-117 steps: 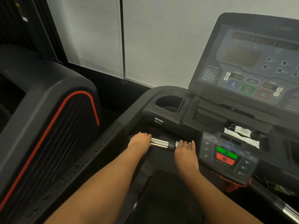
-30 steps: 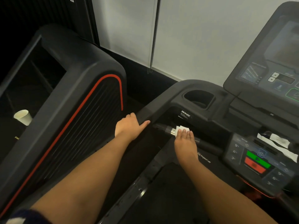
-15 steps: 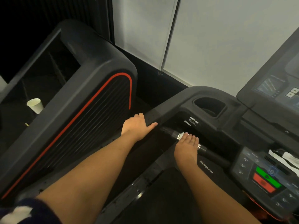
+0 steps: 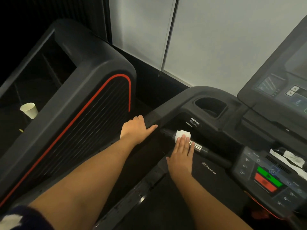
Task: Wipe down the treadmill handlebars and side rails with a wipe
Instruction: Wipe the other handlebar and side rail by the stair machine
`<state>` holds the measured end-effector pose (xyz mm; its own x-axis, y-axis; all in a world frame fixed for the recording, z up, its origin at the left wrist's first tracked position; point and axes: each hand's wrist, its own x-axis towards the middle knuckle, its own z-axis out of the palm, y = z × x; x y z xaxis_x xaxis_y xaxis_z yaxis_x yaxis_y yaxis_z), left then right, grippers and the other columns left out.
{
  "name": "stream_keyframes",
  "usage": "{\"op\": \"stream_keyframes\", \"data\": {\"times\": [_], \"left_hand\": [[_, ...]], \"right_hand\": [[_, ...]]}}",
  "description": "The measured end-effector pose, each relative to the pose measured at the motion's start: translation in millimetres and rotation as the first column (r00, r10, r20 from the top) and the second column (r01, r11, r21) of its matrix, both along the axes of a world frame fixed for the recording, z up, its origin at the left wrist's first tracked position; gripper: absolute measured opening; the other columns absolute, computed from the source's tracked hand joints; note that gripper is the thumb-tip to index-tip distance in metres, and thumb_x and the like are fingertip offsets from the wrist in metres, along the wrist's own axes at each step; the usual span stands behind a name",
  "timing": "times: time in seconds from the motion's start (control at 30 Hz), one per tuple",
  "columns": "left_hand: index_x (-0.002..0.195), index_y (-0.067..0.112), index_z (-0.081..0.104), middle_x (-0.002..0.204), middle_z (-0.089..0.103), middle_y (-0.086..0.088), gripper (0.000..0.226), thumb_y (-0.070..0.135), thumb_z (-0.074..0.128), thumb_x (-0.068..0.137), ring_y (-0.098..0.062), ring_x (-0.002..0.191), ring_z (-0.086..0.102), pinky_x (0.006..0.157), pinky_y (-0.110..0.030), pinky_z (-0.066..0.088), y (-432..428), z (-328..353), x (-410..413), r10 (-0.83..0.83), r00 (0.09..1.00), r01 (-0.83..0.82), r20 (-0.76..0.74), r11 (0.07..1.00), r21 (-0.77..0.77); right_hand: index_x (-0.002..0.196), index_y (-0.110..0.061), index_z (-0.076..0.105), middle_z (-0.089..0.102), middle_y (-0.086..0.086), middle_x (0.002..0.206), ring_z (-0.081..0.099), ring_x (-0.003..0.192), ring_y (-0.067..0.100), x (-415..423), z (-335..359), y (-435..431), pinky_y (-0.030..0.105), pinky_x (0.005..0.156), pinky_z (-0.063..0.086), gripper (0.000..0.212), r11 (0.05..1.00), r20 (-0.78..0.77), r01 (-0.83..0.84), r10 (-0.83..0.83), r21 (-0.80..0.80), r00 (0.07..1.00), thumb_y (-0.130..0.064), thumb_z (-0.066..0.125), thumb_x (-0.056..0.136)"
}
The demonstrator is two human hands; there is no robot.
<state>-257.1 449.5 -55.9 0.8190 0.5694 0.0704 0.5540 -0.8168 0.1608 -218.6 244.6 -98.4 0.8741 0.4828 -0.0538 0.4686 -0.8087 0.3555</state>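
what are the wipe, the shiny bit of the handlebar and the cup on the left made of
Wipe: thin white paper or nonwoven cloth, matte, folded and creased.
Shiny handlebar section: looks like polished metal, with bright banded highlights.
Cup: probably paper, matte off-white, tapered.

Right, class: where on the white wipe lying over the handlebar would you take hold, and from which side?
Probably the free far edge of the wipe, from above: it lies draped over the round handlebar, so a hand can fold it around the bar. The right hand only presses it with straight fingers.
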Motion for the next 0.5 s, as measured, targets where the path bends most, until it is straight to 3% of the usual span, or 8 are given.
{"op": "stream_keyframes", "data": {"times": [0.07, 0.23, 0.5], "left_hand": [[0.134, 0.013, 0.051, 0.116, 0.064, -0.006, 0.09, 0.087, 0.028, 0.088, -0.022, 0.091, 0.067, 0.069, -0.035, 0.057, 0.4, -0.3, 0.4, 0.001, 1.0, -0.001, 0.003, 1.0, 0.001], [0.136, 0.013, 0.051, 0.117, 0.064, -0.006, 0.092, 0.087, 0.028, 0.088, -0.021, 0.092, 0.067, 0.07, -0.034, 0.056, 0.1, -1.3, -0.3, 0.002, 1.0, -0.002, 0.008, 1.0, 0.008], [0.135, 0.013, 0.051, 0.117, 0.064, -0.005, 0.091, 0.087, 0.029, 0.087, -0.021, 0.093, 0.067, 0.069, -0.033, 0.055, -0.2, 0.6, -0.2, 0.007, 1.0, -0.007, 0.011, 1.0, -0.003]], "right_hand": [[0.147, 0.004, -0.017, -0.027, 0.031, 0.151, -0.027, 0.14, 0.045, -5.9, -5.6, -2.3, 0.059, 0.114, -0.013, 0.091, 1.0, 0.002, -0.005, 0.005, 0.007, 1.0, -0.056, 0.029, 0.098], [0.149, 0.003, -0.016, -0.019, 0.027, 0.156, -0.016, 0.145, 0.041, 12.7, 2.2, 10.8, 0.059, 0.116, -0.009, 0.089, 0.997, 0.005, -0.009, 0.009, 0.071, 1.0, -0.053, 0.032, 0.099], [0.15, 0.001, -0.015, -0.019, 0.025, 0.156, -0.018, 0.145, 0.039, 8.8, 1.1, 10.8, 0.055, 0.117, -0.01, 0.087, 0.995, -0.008, -0.035, 0.036, 0.089, 0.999, -0.053, 0.032, 0.1]]}}
